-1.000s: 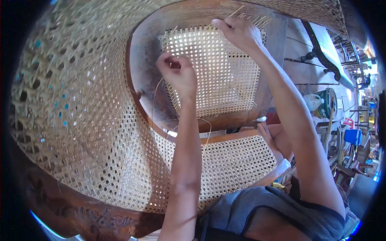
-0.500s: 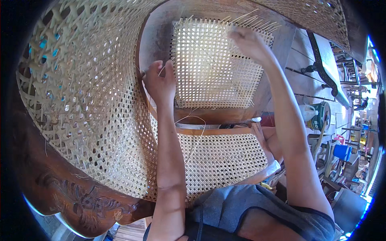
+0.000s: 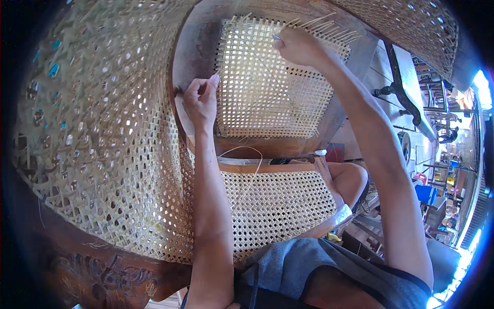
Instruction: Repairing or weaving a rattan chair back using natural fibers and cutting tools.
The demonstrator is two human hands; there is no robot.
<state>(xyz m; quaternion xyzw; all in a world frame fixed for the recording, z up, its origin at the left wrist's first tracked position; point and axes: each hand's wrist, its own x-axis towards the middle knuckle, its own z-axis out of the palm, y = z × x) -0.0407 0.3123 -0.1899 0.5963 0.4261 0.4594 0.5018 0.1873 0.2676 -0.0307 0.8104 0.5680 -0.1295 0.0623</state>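
Observation:
A pale woven cane panel fills a square opening in a wooden frame, its strand ends sticking out along the far edge. Over its upper part, my right hand is closed, with a small shiny thing showing at its fingers; the rest of that thing is hidden. Beside the panel's left edge, my left hand pinches thumb and forefinger together. What the pinch holds, if anything, is too small to make out. A loose thin cane strand loops below the panel, over a second woven section near my body.
A large curved cane surface rises on the left, edged by carved dark wood. More cane hangs at the upper right. A dark carved furniture piece and a blue container stand to the right.
My right hand has moved left across the upper panel, and the shiny thing now shows at its fingers. My left thumb and forefinger have come together. The view has shifted slightly.

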